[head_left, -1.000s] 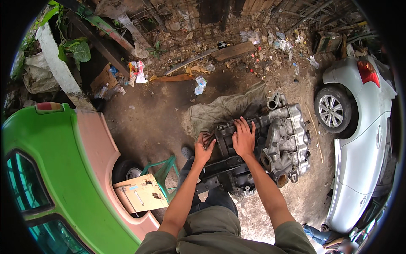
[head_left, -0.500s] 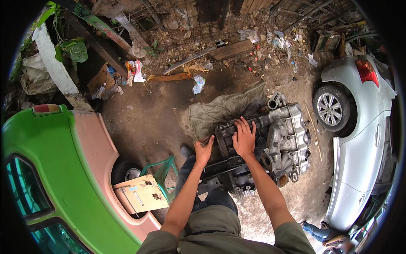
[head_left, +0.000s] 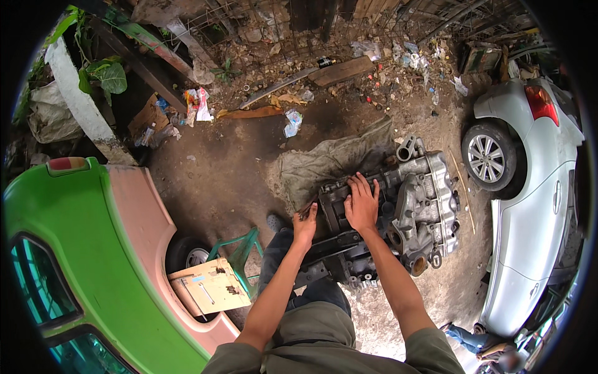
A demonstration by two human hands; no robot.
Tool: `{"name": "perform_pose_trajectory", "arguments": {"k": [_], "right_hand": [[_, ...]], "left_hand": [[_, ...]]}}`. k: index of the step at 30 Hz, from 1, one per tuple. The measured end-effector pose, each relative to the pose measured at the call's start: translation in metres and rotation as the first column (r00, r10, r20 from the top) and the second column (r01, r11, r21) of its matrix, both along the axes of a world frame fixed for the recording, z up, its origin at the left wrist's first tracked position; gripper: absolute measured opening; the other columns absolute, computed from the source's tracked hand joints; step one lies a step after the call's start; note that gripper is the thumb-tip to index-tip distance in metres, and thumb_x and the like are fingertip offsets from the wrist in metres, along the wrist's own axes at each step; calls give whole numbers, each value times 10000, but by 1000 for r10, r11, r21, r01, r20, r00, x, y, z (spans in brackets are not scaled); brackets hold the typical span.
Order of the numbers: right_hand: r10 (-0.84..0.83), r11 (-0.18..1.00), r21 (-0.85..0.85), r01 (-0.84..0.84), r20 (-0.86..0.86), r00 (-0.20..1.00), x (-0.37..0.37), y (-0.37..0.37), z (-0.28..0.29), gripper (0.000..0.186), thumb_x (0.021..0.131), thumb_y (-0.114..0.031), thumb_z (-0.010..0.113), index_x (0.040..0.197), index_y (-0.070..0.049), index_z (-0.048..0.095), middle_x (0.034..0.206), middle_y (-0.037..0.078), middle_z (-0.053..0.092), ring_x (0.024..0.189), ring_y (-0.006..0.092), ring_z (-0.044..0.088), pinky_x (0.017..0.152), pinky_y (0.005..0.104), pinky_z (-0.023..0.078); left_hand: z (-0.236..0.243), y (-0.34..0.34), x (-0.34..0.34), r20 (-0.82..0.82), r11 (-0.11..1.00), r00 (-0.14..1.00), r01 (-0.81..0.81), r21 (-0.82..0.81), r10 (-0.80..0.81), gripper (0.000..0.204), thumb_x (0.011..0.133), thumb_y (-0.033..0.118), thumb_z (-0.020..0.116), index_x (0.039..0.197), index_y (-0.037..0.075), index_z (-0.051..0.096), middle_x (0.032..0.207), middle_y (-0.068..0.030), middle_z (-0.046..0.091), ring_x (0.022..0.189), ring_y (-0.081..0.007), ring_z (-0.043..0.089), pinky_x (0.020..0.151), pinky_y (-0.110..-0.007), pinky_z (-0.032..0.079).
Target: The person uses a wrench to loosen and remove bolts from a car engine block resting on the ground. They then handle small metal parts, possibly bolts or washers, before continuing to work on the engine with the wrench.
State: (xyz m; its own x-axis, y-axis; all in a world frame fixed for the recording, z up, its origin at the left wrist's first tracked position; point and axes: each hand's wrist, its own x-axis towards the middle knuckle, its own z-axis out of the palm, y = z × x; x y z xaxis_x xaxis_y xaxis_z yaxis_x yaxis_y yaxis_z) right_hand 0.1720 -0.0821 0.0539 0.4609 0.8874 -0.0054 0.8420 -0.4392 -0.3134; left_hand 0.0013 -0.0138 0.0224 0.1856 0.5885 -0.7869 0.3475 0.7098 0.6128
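A large engine (head_left: 405, 187) lies on the ground in front of me, its silvery finned cover on the right and its dark frame-like end on the left. My right hand (head_left: 362, 207) rests on the dark part, fingers stretched out and lying on the metal. At the left edge of that dark end is my left hand (head_left: 305, 228), its thumb up and its fingers curled in. Something small and dark shows at those fingertips, too unclear to name. A crumpled grey-green cloth (head_left: 324, 163) is spread on the ground beyond the engine.
Left of me, cardboard (head_left: 204, 288) with a wrench (head_left: 204, 292) lies on a green stool (head_left: 242, 262), beside a green and pink car (head_left: 93, 249). A silver car (head_left: 529, 206) stands at right. Planks (head_left: 341, 71) and litter lie ahead; another person (head_left: 476, 343) is at lower right.
My left hand has shifted slightly right and toward me, along the engine's left edge. My right hand stays on the dark part, its fingers nearly unchanged.
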Motion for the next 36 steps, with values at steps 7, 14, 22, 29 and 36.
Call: {"name": "perform_pose_trajectory", "arguments": {"k": [7,14,22,29,36], "right_hand": [[2,1000,-13,-2,10,1000,0,-1,-1,456,882,-202,518,1323,-93,553,1417,55,534,1463,205,349,1235,535,147],[-5,1000,-30,5,-1,1000,0,-2,-1,464,879,-199,522,1330,-91,548,1417,59,535,1465,209,347,1235,535,148],[3,1000,21,-3,-1,1000,0,0,-1,450,876,-203,527,1311,-90,558,1408,66,543,1456,215,363,1229,533,160],[0,1000,31,1,-11,1000,1,-2,-3,451,857,-169,527,1298,-83,559,1391,65,553,1449,222,374,1223,542,150],[4,999,48,-3,-26,1000,1,-1,-3,453,848,-166,527,1289,-74,567,1386,77,558,1446,232,377,1220,545,150]], "left_hand": [[0,2,12,97,984,979,-177,-29,179,521,1008,409,637,1263,-45,607,1261,-104,661,1141,-219,590,1012,-349,418],[0,-11,10,121,988,987,-117,97,105,476,1011,323,653,1282,-63,588,1231,-113,681,1105,-229,628,900,-367,498],[0,20,6,-266,788,904,422,447,-333,243,982,199,659,987,-43,683,887,-248,699,763,-379,661,723,-439,504],[-56,83,34,56,907,906,422,-15,-420,267,1010,258,573,956,7,645,788,-48,622,662,-173,530,543,-352,426],[-60,99,50,-28,844,870,470,-259,-493,166,959,164,498,852,55,564,680,-41,506,509,-141,422,448,-334,330]]}}
